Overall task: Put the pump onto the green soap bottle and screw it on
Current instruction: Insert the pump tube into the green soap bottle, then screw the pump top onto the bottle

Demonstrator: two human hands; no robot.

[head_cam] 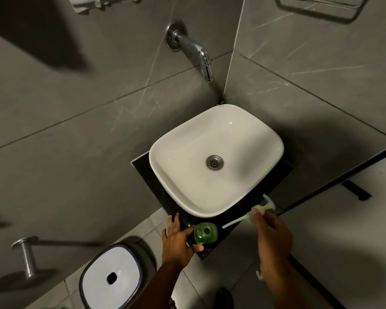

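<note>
The bottle (pixel 205 233) stands upright on the dark counter (pixel 156 188), just in front of the sink (pixel 216 157), near the counter's front corner. Its neck is open and faces up.

The pump (pixel 257 211) is off to the sink's front right, clear of the bottle and held tilted, almost lying flat. Its white head points away from the bottle and its thin dip tube (pixel 234 223) slants down toward the neck, the tip stopping just short of it.

Both things look light. The bottle is small, see-through plastic and seems mostly empty, so I judge it will tip or spin easily unless its sides are pinched. The tube looks thin and bendy and may wander at the mouth. The pump's collar is the place to grip for twisting, though any soap on it would make it slippery.

The left hand (pixel 178 239) reaches in from below the sink, palm down, fingers spread wide. The thumb curls round the bottle's near side and a finger reaches the far side, bracketing it loosely rather than squeezing. The right hand (pixel 271 233) comes in from the right with the wrist bent, fingers closed narrowly round the pump at its collar.
</note>
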